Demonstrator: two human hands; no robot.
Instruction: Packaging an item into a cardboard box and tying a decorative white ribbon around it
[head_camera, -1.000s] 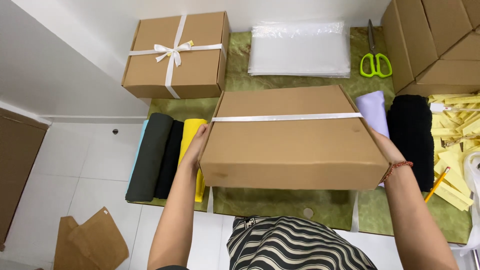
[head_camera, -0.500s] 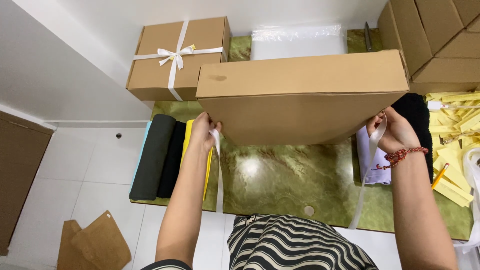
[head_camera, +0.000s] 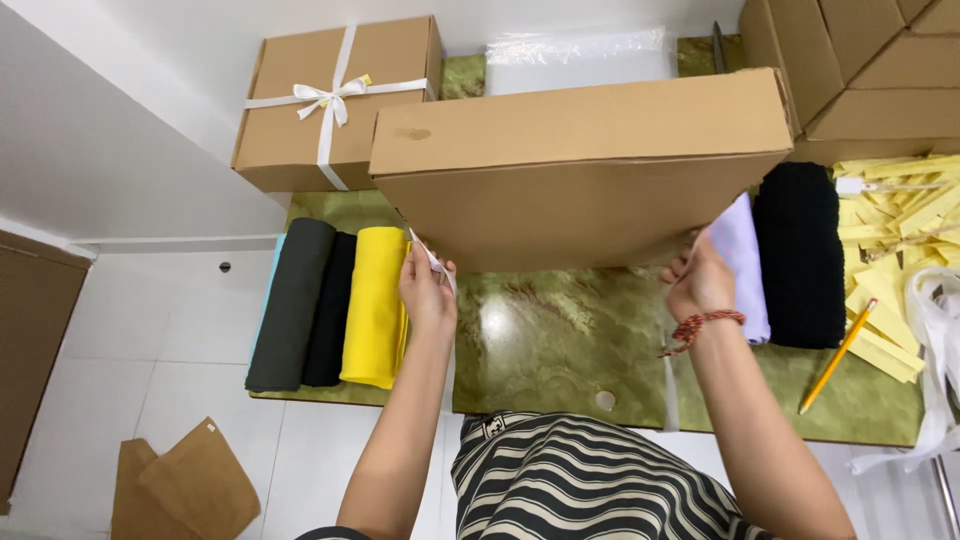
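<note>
A wide flat cardboard box (head_camera: 580, 160) is tipped up on its far edge above the green marble table (head_camera: 560, 330), its underside facing me. My left hand (head_camera: 428, 290) is at the box's lower left corner, pinching a white ribbon (head_camera: 432, 262). My right hand (head_camera: 700, 282), a red cord bracelet on its wrist, holds the lower right edge of the box where the ribbon's other end (head_camera: 668, 375) hangs down toward the table.
Dark green, black and yellow rolled cloths (head_camera: 335, 305) lie left. A ribboned cardboard box (head_camera: 335, 100) and clear plastic bags (head_camera: 580, 60) sit behind. Lilac and black cloths (head_camera: 790, 250), yellow paper strips (head_camera: 890, 260), a pencil (head_camera: 838, 355) and stacked cartons (head_camera: 870, 70) are right.
The box lay flat with the ribbon across its top a second ago. Both hands have since lifted its near edge, tilting it up and away, with the ribbon ends now underneath.
</note>
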